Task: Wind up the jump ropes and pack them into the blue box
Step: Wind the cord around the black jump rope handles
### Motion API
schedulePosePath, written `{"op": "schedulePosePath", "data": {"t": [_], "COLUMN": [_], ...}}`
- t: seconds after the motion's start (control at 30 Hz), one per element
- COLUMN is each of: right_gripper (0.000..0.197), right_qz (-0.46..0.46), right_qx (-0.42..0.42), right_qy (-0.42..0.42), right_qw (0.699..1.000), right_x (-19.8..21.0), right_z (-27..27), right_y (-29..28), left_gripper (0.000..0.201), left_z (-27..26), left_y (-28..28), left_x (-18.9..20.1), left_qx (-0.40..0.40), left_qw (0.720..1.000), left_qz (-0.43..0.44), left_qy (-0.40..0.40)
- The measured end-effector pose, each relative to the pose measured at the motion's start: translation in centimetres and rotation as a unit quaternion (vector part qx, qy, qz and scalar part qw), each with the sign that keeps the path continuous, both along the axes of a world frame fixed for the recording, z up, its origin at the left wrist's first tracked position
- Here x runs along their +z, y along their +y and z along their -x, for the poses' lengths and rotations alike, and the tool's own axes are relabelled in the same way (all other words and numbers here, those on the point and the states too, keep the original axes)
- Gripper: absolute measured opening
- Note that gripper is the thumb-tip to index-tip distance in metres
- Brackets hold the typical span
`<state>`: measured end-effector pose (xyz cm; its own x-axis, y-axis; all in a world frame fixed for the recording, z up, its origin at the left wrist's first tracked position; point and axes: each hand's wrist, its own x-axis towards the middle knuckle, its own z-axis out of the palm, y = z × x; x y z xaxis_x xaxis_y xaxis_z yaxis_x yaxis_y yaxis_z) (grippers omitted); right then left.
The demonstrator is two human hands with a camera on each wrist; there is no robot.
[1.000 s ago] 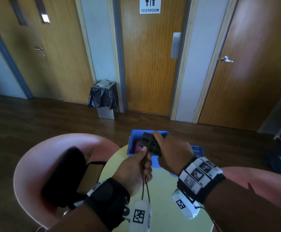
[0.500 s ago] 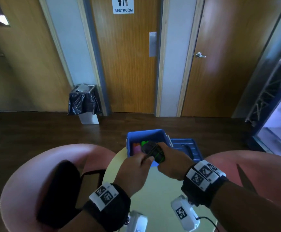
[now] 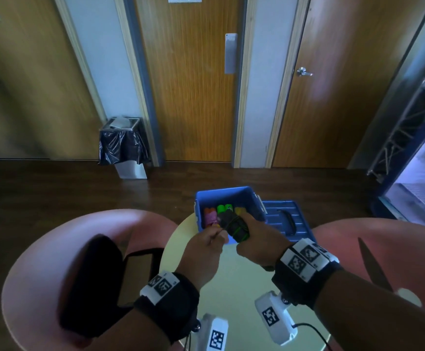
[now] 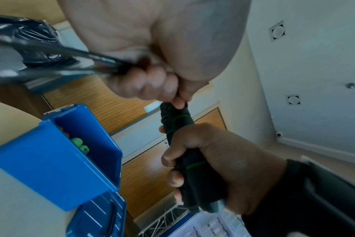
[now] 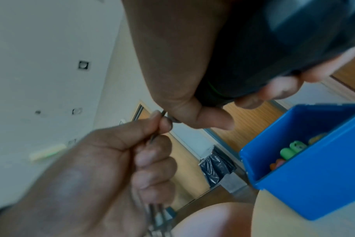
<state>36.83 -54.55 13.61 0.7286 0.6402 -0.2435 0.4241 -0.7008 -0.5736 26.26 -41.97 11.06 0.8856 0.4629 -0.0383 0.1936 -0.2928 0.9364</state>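
Note:
My right hand (image 3: 253, 240) grips a pair of black jump-rope handles with green rings (image 3: 234, 228), held together just in front of the blue box (image 3: 225, 196). Close to their near end, my left hand (image 3: 212, 240) pinches the thin grey cord (image 5: 162, 114) between thumb and forefinger. The rest of the cord (image 4: 71, 52) trails out past the palm. The open blue box (image 4: 51, 160) stands at the table's far edge. Inside it lie green handles (image 5: 292, 149) and pink and orange ones (image 3: 210, 219).
The blue lid (image 3: 286, 220) lies flat to the right of the box. The pale round table (image 3: 231, 287) has a pink chair on each side; the left chair (image 3: 41, 262) holds a black bag (image 3: 92, 282). A lined bin (image 3: 122, 145) stands by the doors.
Both hands have moved forward to the box's near edge. The cord that hung below my left hand a second ago no longer shows in the head view. The view has swung right.

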Motion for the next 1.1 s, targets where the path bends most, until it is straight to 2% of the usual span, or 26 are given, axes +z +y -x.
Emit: {"op": "schedulePosePath", "data": {"t": [0.1, 0.17, 0.23, 0.37, 0.5, 0.67, 0.83, 0.97, 1.03, 1.1], "right_gripper": [0.056, 0.053, 0.054, 0.062, 0.045, 0.048, 0.044, 0.043, 0.042, 0.043], "right_qz": [-0.061, -0.091, -0.131, -0.210, -0.234, -0.284, -0.333, -0.380, -0.400, -0.418], "right_qx": [-0.012, -0.017, -0.021, -0.013, 0.029, 0.022, 0.010, 0.041, 0.053, 0.055], "right_qy": [0.106, 0.177, 0.266, 0.469, 0.599, 0.653, 0.668, 0.673, 0.676, 0.668], "right_qw": [0.992, 0.980, 0.955, 0.858, 0.765, 0.702, 0.666, 0.634, 0.617, 0.613], "right_x": [0.6, 1.1, 1.6, 1.4, 1.1, -0.3, -0.7, -0.3, -0.1, 0.1], "right_z": [0.4, 0.8, 1.3, 1.4, 1.6, 1.5, 1.6, 2.3, 2.6, 2.6], "right_y": [0.6, 0.5, 0.0, -1.5, -3.2, -5.7, -8.3, -9.5, -9.8, -10.0], "left_gripper": [0.033, 0.035, 0.037, 0.035, 0.033, 0.038, 0.035, 0.038, 0.046, 0.047], "left_z": [0.2, 0.5, 0.7, 1.0, 0.3, -1.0, -2.5, -3.4, -3.9, -4.3], "left_y": [0.3, 0.6, 1.3, 1.7, 0.8, -1.1, -2.8, -4.5, -5.5, -6.2], "left_x": [0.3, 0.4, 0.2, -0.2, -0.4, -1.1, -0.7, 0.0, 0.8, 1.6], "left_qx": [0.011, 0.002, -0.019, -0.052, -0.086, -0.140, -0.215, -0.267, -0.278, -0.270], "left_qw": [0.987, 0.980, 0.976, 0.961, 0.950, 0.948, 0.931, 0.915, 0.910, 0.913], "left_qz": [0.155, 0.187, 0.202, 0.263, 0.291, 0.279, 0.289, 0.300, 0.303, 0.299], "left_qy": [-0.038, -0.064, -0.080, -0.072, -0.070, -0.060, -0.052, -0.045, -0.054, -0.063]}}
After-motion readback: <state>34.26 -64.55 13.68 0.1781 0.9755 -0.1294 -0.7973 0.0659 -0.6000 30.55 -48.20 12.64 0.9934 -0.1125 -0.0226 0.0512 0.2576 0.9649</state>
